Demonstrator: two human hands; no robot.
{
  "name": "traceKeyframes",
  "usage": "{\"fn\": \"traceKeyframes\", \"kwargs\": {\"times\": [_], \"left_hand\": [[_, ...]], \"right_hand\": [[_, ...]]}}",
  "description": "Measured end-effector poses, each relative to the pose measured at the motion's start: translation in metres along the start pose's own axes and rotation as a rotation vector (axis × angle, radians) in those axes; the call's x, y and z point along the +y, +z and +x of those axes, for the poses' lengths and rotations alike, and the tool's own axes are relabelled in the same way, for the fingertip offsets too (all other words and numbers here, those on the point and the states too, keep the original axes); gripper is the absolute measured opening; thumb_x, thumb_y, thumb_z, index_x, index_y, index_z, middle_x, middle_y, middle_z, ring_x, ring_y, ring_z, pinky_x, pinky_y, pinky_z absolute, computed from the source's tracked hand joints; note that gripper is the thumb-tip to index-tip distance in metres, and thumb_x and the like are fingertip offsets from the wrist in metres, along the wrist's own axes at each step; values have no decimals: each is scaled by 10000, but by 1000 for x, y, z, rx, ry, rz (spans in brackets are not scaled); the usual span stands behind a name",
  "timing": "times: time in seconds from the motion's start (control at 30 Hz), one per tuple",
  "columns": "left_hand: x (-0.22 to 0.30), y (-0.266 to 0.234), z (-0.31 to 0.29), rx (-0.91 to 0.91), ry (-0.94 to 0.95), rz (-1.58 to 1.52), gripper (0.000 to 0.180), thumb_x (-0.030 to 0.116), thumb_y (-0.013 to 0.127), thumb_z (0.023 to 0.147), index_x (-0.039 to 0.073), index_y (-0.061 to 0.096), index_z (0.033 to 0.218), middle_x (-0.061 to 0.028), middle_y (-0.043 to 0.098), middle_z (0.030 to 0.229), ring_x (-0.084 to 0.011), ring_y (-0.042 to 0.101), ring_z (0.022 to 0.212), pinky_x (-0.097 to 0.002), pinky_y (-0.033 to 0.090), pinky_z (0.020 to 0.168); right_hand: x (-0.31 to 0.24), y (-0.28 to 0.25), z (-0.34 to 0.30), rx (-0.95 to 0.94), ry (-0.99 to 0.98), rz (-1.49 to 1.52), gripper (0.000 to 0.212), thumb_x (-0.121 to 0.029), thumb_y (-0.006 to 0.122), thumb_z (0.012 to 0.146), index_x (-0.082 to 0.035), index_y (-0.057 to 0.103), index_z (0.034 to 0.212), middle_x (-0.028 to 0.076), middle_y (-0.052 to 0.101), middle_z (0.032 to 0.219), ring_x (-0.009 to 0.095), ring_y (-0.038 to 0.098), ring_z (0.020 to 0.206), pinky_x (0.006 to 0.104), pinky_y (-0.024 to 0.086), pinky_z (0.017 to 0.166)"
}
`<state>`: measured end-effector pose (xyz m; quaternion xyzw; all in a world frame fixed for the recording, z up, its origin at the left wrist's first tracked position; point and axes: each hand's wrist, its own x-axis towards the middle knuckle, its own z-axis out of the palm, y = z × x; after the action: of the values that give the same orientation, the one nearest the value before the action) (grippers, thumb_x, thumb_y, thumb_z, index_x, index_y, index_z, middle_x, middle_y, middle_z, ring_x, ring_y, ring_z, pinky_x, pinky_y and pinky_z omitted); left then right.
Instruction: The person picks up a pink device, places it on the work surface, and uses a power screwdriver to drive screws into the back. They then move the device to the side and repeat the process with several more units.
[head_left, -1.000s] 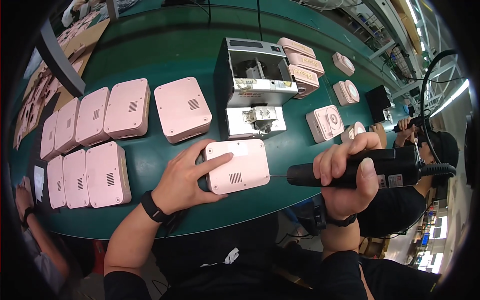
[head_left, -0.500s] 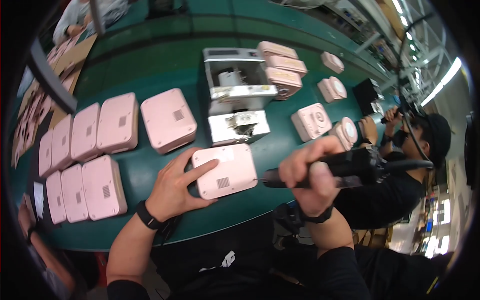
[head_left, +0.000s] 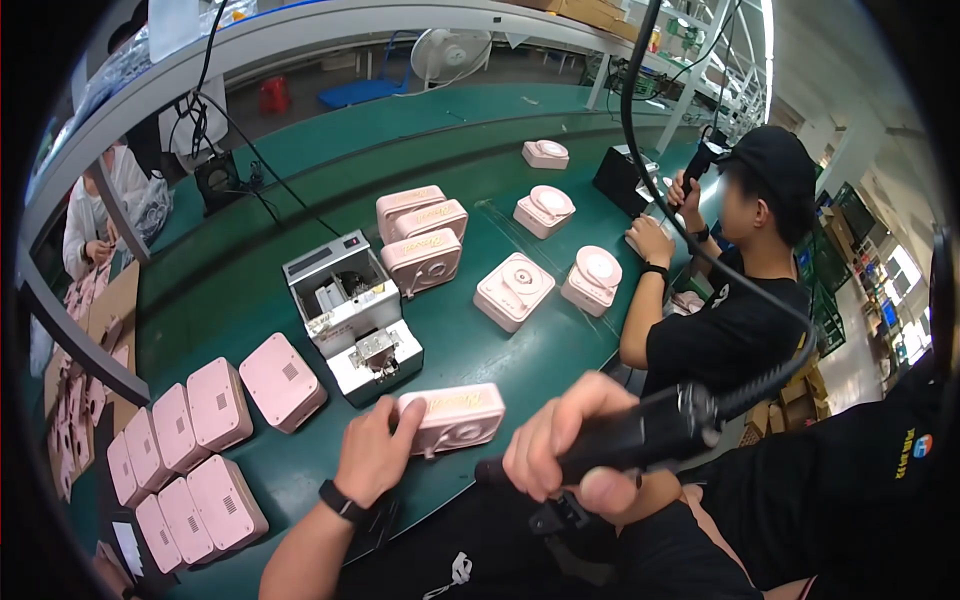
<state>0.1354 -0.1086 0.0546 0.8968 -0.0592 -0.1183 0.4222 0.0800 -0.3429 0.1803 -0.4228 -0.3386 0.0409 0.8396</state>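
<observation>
My left hand (head_left: 366, 456) grips the left end of a pink plastic box (head_left: 462, 412), which stands on edge on the green bench. Its front, with a round dial and gold lettering, faces me. In my right hand (head_left: 572, 436) is a black electric screwdriver (head_left: 650, 432), held almost level, its tip end pointing left, just right of the box and apart from it. A thick black cable runs from its back end. Beyond the box stands a grey-and-white screw feeder (head_left: 343, 300) with an open top.
Several pink boxes (head_left: 213, 402) lie backs up in rows at the left. More stand behind the feeder, and others (head_left: 514, 291) with round fronts sit to its right. A co-worker in black (head_left: 740, 290) holds another screwdriver at the right. A second person (head_left: 110, 220) sits far left.
The box has been tipped from lying back up to standing on edge, with its front toward me. The screwdriver tip has come away from its corner. My view has swung up and right.
</observation>
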Motion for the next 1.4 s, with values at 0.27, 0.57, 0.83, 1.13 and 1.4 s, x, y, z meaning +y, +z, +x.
{"fn": "traceKeyframes", "kwargs": {"times": [0.27, 0.57, 0.83, 1.13, 1.4], "left_hand": [[58, 33, 6, 222, 500, 445, 535, 390, 664, 877, 125, 588, 1335, -237, 465, 1420, -415, 510, 1230, -502, 420, 1018], [84, 141, 82, 195, 778, 560, 602, 403, 688, 852, 143, 546, 1377, -248, 466, 1409, -404, 380, 1370, -578, 245, 1147], [122, 150, 109, 386, 701, 383, 649, 402, 724, 825, 89, 534, 1361, -250, 487, 1374, -396, 395, 1359, -527, 267, 1154], [-22, -29, -97, 596, 239, 525, 708, 319, 778, 785, -7, 501, 1350, -260, 480, 1380, -436, 429, 1321, -507, 329, 1130], [-92, -58, -159, 663, -99, 845, 710, 261, 747, 800, 12, 469, 1403, -266, 435, 1436, -440, 407, 1350, -531, 296, 1147]], "right_hand": [[-11, -13, -26, -68, -28, -33, 314, -62, 667, 857, 17, 453, 1072, 106, 581, 747, 186, 559, 667, 354, 500, 663], [3, -5, -33, -22, 38, 213, 297, -53, 652, 865, 4, 453, 1077, 107, 577, 763, 181, 551, 667, 360, 488, 678], [-10, 12, -30, -125, 77, 78, 322, -90, 691, 865, -1, 472, 1083, 101, 590, 772, 197, 571, 678, 372, 496, 710], [19, -10, -37, 269, -34, -203, 493, -335, 801, 833, -36, 470, 1041, 68, 567, 691, 198, 563, 557, 337, 487, 539], [78, -40, 4, 347, -70, -416, 436, -286, 764, 867, -48, 467, 1080, 50, 528, 807, 158, 549, 686, 308, 472, 666]]}}
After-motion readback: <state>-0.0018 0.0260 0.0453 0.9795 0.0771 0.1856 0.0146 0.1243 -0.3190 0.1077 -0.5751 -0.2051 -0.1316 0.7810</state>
